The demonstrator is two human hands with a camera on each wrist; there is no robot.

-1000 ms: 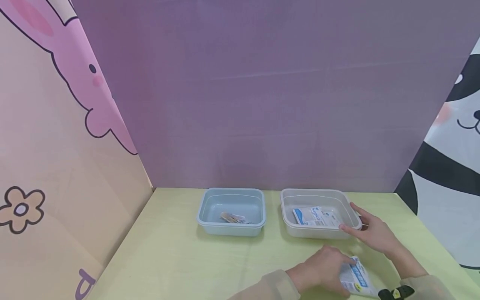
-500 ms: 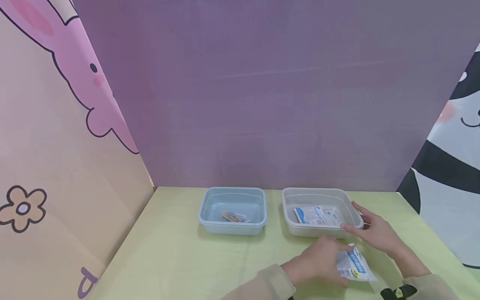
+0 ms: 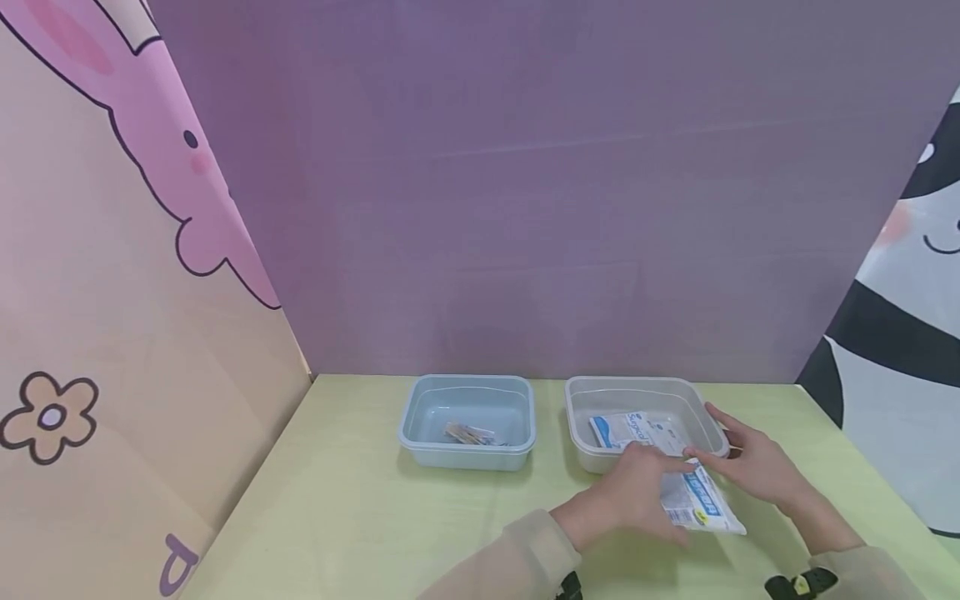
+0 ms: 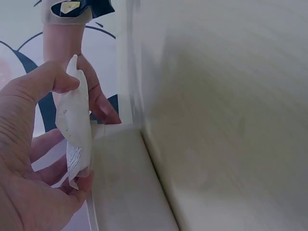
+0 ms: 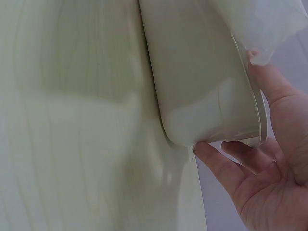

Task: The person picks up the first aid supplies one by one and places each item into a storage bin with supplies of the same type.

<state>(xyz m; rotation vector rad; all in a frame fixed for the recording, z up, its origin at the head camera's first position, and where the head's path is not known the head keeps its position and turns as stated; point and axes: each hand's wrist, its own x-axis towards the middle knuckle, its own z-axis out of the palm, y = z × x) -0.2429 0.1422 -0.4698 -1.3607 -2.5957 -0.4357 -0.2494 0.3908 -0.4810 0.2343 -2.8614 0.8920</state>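
My left hand (image 3: 633, 492) pinches a soft white-and-blue plastic packet (image 3: 701, 500) between thumb and fingers, just in front of the off-white plastic box (image 3: 600, 460). In the left wrist view the packet (image 4: 77, 115) is edge-on, beside the box's wall. My right hand (image 3: 757, 467) grips the box's right end, thumb at the rim and fingers against the outer side. The right wrist view shows that hand (image 5: 269, 178) at the corner of the box (image 5: 202, 86). Inside the box lie flat white-and-blue packets (image 3: 628, 428), one lettered "Surgical"; my left hand partly covers the box's front.
To the left stands a light-blue plastic box (image 3: 465, 457) holding a small bundle of thin sticks in clear wrap (image 3: 471, 434). Both boxes stand on a pale yellow table (image 3: 337, 517), near the purple back wall (image 3: 480, 208). Printed panels flank the table.
My left hand has lifted the packet from the near part of the table and moved it forward and slightly left to the box's front. My right hand keeps its hold on the box.
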